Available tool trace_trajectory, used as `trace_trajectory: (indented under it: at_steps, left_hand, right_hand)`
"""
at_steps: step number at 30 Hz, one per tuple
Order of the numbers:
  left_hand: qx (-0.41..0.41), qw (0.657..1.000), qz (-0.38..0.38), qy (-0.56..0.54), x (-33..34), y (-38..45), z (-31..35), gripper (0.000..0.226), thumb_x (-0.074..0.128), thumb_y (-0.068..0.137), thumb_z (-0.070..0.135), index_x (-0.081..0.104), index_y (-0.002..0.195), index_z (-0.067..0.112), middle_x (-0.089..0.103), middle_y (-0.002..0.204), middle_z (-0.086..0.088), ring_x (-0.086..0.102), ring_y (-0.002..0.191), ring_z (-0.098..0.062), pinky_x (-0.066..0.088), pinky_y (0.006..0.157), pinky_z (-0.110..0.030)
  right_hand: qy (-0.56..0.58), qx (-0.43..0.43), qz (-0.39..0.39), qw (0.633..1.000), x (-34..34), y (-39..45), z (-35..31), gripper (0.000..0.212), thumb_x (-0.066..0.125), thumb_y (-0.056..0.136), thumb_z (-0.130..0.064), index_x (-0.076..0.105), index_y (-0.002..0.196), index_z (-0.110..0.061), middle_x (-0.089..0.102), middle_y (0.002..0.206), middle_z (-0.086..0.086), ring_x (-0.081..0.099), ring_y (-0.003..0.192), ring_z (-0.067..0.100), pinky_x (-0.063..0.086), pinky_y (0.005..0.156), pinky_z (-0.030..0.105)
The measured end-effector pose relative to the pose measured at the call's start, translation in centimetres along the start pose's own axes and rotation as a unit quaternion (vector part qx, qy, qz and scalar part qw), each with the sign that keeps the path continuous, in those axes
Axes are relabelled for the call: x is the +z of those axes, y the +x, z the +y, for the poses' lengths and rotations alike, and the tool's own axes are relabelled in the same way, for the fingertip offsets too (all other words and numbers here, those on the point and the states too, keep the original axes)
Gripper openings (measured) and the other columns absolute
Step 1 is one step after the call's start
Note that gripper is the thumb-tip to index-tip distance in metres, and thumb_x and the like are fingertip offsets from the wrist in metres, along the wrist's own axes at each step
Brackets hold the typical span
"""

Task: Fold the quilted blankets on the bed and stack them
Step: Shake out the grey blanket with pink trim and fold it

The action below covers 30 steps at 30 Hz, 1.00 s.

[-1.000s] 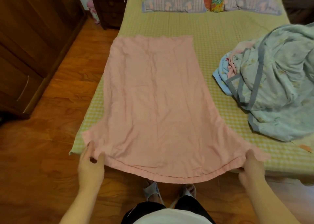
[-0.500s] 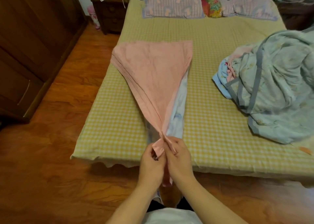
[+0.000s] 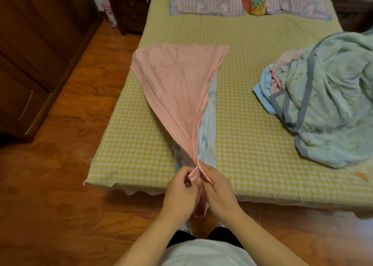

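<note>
Two hands meet at six o'clock, just over the near edge of the bed (image 3: 141,160): the left hand (image 3: 179,193) and the right hand (image 3: 219,193) each have their grip pinching a near corner of the pink blanket (image 3: 177,80), the two corners brought together and touching. The task looks early. This blanket is mid-fold, its lengthwise halving not yet laid flat, and nothing is stacked. The blue-grey blanket (image 3: 327,96) lies unfolded in a crumpled heap at three o'clock, well apart. The pink blanket fans out from the pinched corners toward twelve o'clock, its far edge flat on the checked sheet. It is soft, creased and thin, with a pale blue printed underside showing along its right edge.
</note>
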<state>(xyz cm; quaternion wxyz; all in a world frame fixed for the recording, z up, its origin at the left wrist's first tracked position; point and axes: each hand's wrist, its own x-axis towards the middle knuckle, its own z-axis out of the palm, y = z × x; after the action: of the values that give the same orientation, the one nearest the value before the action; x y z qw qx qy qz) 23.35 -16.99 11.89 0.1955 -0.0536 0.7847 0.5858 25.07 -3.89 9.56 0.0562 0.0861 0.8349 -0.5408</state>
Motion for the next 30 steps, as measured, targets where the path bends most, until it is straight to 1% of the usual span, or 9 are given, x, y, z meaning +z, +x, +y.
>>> trace_trajectory:
  at_steps: [3,7,11,16,19,22,24,26,30]
  left_hand:
    - [0.004,1.000,0.002,0.016,-0.2,0.0,0.1,0.012,0.067,0.096,0.017,0.065,0.093,0.029,0.072,0.087,0.005,0.069,0.083,-0.014,0.058,0.076,-0.040]
    - [0.003,1.000,-0.026,0.006,-0.9,0.1,0.6,0.011,0.069,0.095,0.016,0.065,0.092,0.025,0.073,0.086,0.004,0.070,0.082,-0.014,0.056,0.071,-0.030]
    - [-0.007,0.990,-0.135,0.051,-1.7,0.5,2.1,0.039,0.052,0.089,-0.006,0.063,0.105,0.028,0.076,0.097,0.008,0.071,0.091,-0.008,0.057,0.080,-0.028]
    - [-0.009,0.972,-0.234,0.003,-3.0,1.3,3.9,0.060,0.041,0.085,-0.013,0.067,0.119,0.029,0.076,0.114,0.005,0.071,0.105,-0.032,0.054,0.097,-0.054]
    - [0.072,0.974,-0.208,0.044,-3.5,2.2,5.8,0.063,0.042,0.087,-0.013,0.073,0.118,0.033,0.071,0.117,0.014,0.068,0.110,-0.017,0.051,0.096,-0.032]
    - [0.191,0.974,-0.106,0.052,-4.3,4.7,8.2,0.047,0.058,0.089,-0.008,0.068,0.121,0.026,0.057,0.120,0.010,0.056,0.118,-0.003,0.042,0.103,-0.016]
    - [0.310,0.936,-0.106,0.128,-4.2,7.5,9.8,0.041,0.071,0.088,0.010,0.059,0.125,0.022,0.051,0.131,0.010,0.048,0.129,-0.005,0.037,0.110,-0.021]
    - [0.402,0.881,-0.147,0.200,-3.2,10.4,12.3,0.043,0.077,0.085,0.026,0.055,0.122,0.018,0.049,0.140,0.005,0.042,0.136,-0.008,0.034,0.114,-0.028]
    - [0.451,0.842,-0.222,0.197,-0.6,13.5,20.8,0.048,0.075,0.088,0.039,0.055,0.124,0.015,0.056,0.136,0.002,0.050,0.128,-0.008,0.041,0.110,-0.040]
  right_hand:
    - [-0.015,-0.033,-0.015,0.999,-0.5,-0.1,-1.3,0.046,0.043,0.103,-0.007,0.060,0.119,-0.046,0.066,0.112,-0.022,0.061,0.110,-0.001,0.043,0.095,0.012]
    - [0.032,-0.024,-0.084,0.996,-1.2,-0.7,-1.7,0.035,0.040,0.102,0.000,0.066,0.115,-0.019,0.068,0.105,-0.018,0.062,0.104,-0.001,0.044,0.091,0.011]
    - [-0.093,-0.041,-0.109,0.989,-1.6,-1.1,-0.6,0.074,0.054,0.092,-0.017,0.022,0.156,-0.037,0.049,0.141,-0.022,0.048,0.128,-0.005,0.039,0.104,0.013]
    - [-0.103,-0.052,-0.044,0.992,-2.1,-0.3,-1.3,0.058,0.053,0.087,-0.042,0.035,0.141,-0.053,0.056,0.122,-0.025,0.054,0.112,-0.012,0.045,0.093,0.014]
    - [-0.035,-0.058,0.044,0.997,-3.2,0.5,-3.0,0.045,0.054,0.087,-0.016,0.060,0.117,-0.048,0.067,0.107,-0.031,0.061,0.104,-0.012,0.048,0.090,0.012]
    - [0.028,-0.066,0.107,0.992,-6.0,1.5,-5.8,0.057,0.053,0.083,0.011,0.070,0.109,-0.036,0.072,0.103,-0.023,0.067,0.100,-0.001,0.051,0.086,0.015]
    - [0.038,-0.092,0.120,0.988,-9.3,1.9,-8.5,0.058,0.054,0.085,0.020,0.074,0.108,-0.028,0.074,0.102,-0.013,0.069,0.101,0.007,0.055,0.086,0.024]
    - [0.003,-0.130,0.109,0.986,-13.2,1.8,-12.0,0.067,0.052,0.089,0.021,0.075,0.107,-0.040,0.074,0.104,-0.014,0.068,0.103,0.006,0.053,0.087,0.021]
    - [-0.062,-0.203,0.118,0.970,-20.8,0.1,-18.9,0.052,0.056,0.093,-0.003,0.073,0.104,-0.051,0.073,0.099,-0.019,0.068,0.097,0.000,0.048,0.081,0.011]
